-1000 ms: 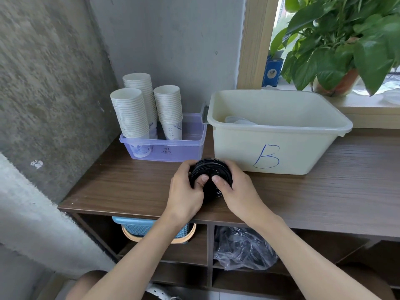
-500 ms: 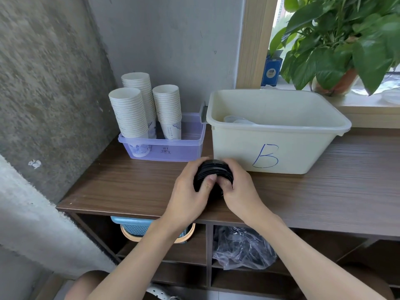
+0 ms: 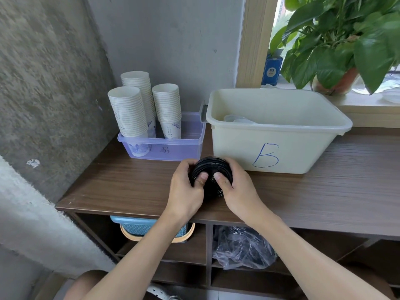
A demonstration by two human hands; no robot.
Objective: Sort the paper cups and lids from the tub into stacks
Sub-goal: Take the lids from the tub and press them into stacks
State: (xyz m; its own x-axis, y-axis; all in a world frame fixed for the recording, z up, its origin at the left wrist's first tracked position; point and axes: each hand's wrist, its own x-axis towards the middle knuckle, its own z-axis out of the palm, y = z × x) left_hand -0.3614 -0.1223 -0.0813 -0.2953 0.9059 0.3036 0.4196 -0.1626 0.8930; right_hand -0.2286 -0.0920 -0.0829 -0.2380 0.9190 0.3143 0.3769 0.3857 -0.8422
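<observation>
A stack of black lids (image 3: 211, 169) stands on the wooden counter (image 3: 129, 187) in front of the cream tub (image 3: 279, 148) marked "B". My left hand (image 3: 186, 189) grips the stack from the left and my right hand (image 3: 238, 187) grips it from the right, both thumbs on top. Inside the tub, a few white pieces (image 3: 238, 120) show at the back left. Three stacks of white paper cups (image 3: 129, 111) stand in a clear purple tray (image 3: 164, 148) to the left of the tub.
A concrete wall (image 3: 43, 83) closes the left side. A potted plant (image 3: 346, 40) and a blue box (image 3: 271, 71) sit on the window sill behind the tub. Below the counter are a blue basket (image 3: 138, 228) and a plastic bag (image 3: 242, 247).
Both hands stay on the black lid stack; the thumbs have shifted slightly on its top. The stack has hardly moved.
</observation>
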